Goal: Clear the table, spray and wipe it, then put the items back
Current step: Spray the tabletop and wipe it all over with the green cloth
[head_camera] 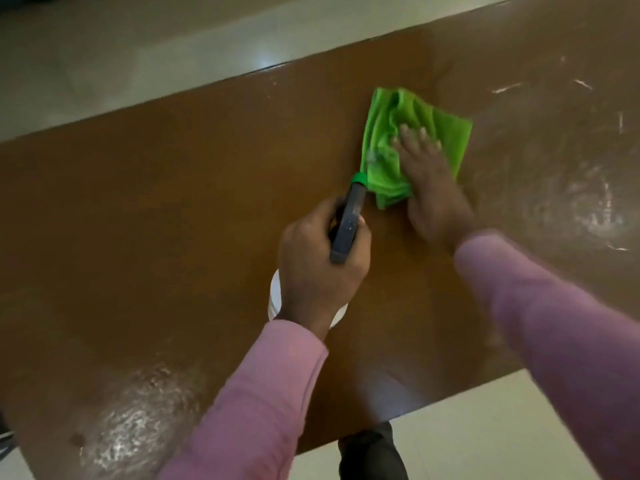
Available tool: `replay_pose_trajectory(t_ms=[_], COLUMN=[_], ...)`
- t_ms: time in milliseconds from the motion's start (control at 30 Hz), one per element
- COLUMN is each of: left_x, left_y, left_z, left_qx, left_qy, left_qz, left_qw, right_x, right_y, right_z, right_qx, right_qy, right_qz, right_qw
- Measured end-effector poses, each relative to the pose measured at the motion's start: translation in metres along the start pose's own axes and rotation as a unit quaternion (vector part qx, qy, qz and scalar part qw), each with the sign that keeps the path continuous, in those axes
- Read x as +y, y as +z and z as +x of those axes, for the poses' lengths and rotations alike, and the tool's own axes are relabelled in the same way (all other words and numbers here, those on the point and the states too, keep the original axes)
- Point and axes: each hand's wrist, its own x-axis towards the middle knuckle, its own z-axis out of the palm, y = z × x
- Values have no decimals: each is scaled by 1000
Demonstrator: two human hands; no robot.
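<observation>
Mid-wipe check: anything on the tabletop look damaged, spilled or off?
Whitish streaks and swirls mark the table to the right of the green cloth; scratches or wet smears, I cannot tell. Another shiny patch sits near the left sleeve. Nothing else odd.

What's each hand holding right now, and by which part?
The left hand grips the spray bottle round its neck, below the dark trigger head. The right hand grips nothing; it presses flat on the green cloth.

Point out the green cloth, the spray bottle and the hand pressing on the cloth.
green cloth (415,109): head view, crumpled upper part.
spray bottle (349,221): head view, dark sprayer head.
right hand (428,181): head view, back of the hand.
</observation>
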Motion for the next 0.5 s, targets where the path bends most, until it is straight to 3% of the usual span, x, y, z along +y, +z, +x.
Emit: replay_pose_trajectory(t_ms=[133,367,500], left_x=[15,11,10], left_y=[30,46,50], left_z=[5,-4,0], left_qx=[23,24,52], left_qy=[2,3,-1], left_qz=[61,69,100], left_qw=[998,997,994], right_x=[1,46,58], right_y=[25,-58,-44], right_z=[-84,103,78], right_qx=[-30,-12,8], right_qy=[-8,17,-29], right_qz=[10,-42,-42], right_qw=[999,999,999])
